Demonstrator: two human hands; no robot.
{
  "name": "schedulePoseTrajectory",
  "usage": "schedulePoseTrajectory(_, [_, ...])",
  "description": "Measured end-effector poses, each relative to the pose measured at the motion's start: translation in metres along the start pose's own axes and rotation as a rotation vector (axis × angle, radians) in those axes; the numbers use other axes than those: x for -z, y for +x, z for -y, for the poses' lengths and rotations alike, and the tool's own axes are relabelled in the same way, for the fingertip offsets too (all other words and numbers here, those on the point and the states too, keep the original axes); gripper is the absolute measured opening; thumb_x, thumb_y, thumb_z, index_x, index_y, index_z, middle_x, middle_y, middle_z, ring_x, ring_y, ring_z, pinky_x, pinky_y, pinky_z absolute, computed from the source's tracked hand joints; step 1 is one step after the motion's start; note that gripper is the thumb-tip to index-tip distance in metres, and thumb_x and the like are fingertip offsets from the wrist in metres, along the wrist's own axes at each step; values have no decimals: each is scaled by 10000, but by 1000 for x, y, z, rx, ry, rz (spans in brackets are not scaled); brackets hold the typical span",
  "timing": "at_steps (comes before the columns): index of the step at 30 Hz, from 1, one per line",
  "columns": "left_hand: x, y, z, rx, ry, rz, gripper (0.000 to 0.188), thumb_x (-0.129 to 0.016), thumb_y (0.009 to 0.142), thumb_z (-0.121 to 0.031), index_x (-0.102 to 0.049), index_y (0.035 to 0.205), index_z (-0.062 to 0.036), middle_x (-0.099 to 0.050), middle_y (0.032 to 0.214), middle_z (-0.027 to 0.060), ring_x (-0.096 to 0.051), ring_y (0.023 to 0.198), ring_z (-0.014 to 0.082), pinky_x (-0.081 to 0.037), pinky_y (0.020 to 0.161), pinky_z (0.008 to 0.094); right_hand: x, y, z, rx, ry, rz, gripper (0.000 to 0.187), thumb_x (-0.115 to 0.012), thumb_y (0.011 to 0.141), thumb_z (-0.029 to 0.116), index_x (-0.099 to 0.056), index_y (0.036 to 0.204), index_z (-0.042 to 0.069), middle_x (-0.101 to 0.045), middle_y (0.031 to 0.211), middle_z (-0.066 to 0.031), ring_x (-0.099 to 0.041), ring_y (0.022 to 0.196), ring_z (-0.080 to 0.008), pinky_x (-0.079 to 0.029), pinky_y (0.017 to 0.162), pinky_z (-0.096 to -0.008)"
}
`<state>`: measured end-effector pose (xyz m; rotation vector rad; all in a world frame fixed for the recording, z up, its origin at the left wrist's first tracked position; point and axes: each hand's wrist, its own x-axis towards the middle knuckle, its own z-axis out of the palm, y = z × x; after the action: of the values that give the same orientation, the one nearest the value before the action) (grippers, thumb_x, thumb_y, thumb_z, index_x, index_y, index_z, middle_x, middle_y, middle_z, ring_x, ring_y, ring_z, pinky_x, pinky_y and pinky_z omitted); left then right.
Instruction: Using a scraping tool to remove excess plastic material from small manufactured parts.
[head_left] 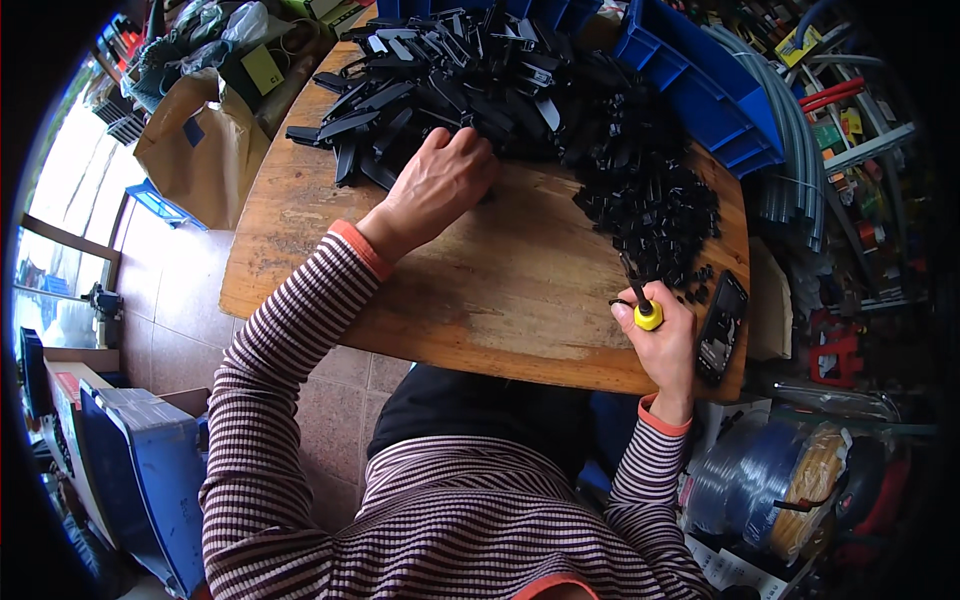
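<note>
My left hand (440, 185) is closed at the near edge of a heap of long black plastic parts (440, 85). Its fingers curl downward, and whatever they hold is hidden beneath them. Near the table's right front edge, my right hand (662, 345) grips a screwdriver-like tool with a yellow and black handle (649, 316). The tool's thin dark end points away from me, toward a pile of small black pieces (650, 220). A small black ring-shaped piece (621, 302) shows by the right thumb.
The wooden table (480, 270) has a worn top. A black phone-like device (722, 328) lies right of my right hand. Blue bins (700, 85) stand at the back right, beside grey hoses (790, 130). A brown paper bag (205, 150) stands at left; a blue crate (150, 480) is lower left.
</note>
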<state>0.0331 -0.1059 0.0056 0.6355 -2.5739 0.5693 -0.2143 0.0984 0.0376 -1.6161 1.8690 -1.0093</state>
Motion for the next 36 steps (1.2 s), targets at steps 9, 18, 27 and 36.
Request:
schedulePoseTrajectory(9, [6,0,-3,62,-82,32,189,-560,799,-102,-598,984,-89,-507,946,48,-482,925,195,-389,788,312,5,0,-4,23,81,-100,126,-712,844,78,-616,874,1,-588,742,14,-492,667,-56,-401,613,-206])
schedulePoseTrajectory(18, [20,7,-21,-109,-230,-54,255,-583,796,-92,-623,1048,-112,-543,998,42,-521,927,199,-418,813,322,5,0,2,68,80,-195,124,-711,849,77,-635,894,-10,-653,798,-21,-541,689,-70,-445,632,-223])
schedulePoseTrajectory(27, [21,10,-73,-512,-519,-95,204,-629,808,-186,-641,1003,-128,-563,912,-2,-528,928,167,-444,787,288,-17,36,20,256,2,-101,120,-708,811,29,-642,903,-11,-628,783,-79,-585,662,-145,-460,619,-249])
schedulePoseTrajectory(36, [29,-5,-83,-408,-371,-4,210,-616,767,-167,-616,957,-79,-571,968,43,-571,876,165,-450,762,285,-44,63,14,355,-81,1,186,-691,737,-59,-636,900,12,-637,821,-113,-645,713,-264,-498,615,-314])
